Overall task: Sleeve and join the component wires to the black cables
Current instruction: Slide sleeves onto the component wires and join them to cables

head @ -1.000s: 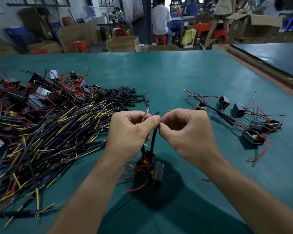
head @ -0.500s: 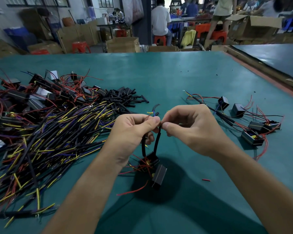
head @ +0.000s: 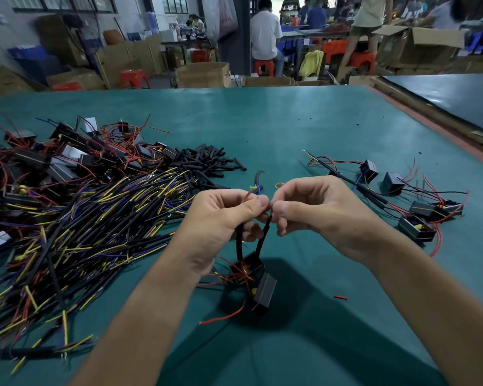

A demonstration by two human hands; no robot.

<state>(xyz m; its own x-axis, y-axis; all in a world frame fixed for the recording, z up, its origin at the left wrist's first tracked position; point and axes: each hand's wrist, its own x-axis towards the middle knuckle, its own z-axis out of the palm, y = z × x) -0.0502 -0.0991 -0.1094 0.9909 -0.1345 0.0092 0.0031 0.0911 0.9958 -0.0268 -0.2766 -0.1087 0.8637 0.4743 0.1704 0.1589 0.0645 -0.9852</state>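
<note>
Left hand: fingers curled, gripping black cable, wire ends sticking up past thumb.
Right hand: pinching second cable, thumbs touching.
Component: below hands.
Advice: pinch close to joint, twist strands tight.

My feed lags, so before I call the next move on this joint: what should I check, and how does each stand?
Grip: left hand and right hand both pinch the black cable, thumbs meeting: ok.
Joint twisted: hidden behind the thumbs: cannot tell.
Cable runs from the pinch down to the component: ok.
Loose ends: yellow and blue wire ends stick out free above the left thumb: not ok.
Spare sleeves piled on the table beyond the left hand: ok.
</note>
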